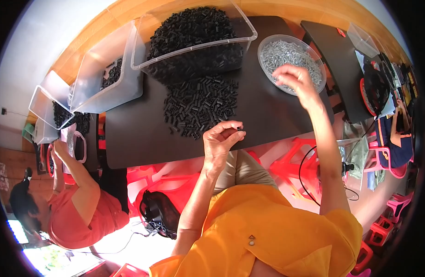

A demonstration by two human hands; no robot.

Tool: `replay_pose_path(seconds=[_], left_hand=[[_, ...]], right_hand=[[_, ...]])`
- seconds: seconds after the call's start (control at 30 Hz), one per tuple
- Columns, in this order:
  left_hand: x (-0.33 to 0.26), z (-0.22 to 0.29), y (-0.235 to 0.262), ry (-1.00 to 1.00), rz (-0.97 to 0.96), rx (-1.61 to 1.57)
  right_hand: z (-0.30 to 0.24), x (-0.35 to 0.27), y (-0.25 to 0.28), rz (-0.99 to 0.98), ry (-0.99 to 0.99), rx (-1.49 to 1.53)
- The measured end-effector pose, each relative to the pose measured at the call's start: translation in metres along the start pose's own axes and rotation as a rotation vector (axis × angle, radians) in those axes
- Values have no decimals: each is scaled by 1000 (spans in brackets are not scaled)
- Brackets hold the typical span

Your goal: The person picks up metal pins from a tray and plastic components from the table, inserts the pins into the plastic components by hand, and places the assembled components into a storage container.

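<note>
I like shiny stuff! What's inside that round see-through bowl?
The round bowl holds small silvery metal pieces. The right hand reaches in, hiding some pieces beneath it.

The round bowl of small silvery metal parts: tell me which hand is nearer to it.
Right. The right hand reaches over the round bowl, fingers down among the silvery parts. The left hand is well off toward the person, at the table's near edge, pinching a small black piece.

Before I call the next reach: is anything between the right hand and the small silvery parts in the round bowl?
Nothing visible. The right hand is already over the round bowl, fingers down among the silvery parts. The left hand pinches a small black piece near the table's front edge, well clear of it.
</note>
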State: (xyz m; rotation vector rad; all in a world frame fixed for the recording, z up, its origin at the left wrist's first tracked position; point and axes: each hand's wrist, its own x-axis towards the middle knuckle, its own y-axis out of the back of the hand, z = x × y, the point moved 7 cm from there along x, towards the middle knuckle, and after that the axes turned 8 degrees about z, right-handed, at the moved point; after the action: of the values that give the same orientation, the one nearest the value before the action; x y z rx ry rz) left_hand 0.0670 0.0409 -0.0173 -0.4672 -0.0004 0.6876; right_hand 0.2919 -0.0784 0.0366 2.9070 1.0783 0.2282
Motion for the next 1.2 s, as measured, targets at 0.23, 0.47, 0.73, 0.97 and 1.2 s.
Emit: replay_pose_path(seconds=[0.23,0.47,0.73,0.97,1.2], left_hand=[[-7,15,-9,-125,10,151],[-14,24,-11,-264,36,443],[-22,25,-17,-357,9,582],[-34,12,-23,-375,-47,713],[-36,0,-14,-277,-24,593]], right_hand=[[-22,-69,-90,-248,-72,47],[-36,-76,-99,-255,98,-130],[-42,-86,-103,-281,215,-294],[-20,-91,-103,-425,-39,-338],[18,-97,-100,-448,-230,-100]])
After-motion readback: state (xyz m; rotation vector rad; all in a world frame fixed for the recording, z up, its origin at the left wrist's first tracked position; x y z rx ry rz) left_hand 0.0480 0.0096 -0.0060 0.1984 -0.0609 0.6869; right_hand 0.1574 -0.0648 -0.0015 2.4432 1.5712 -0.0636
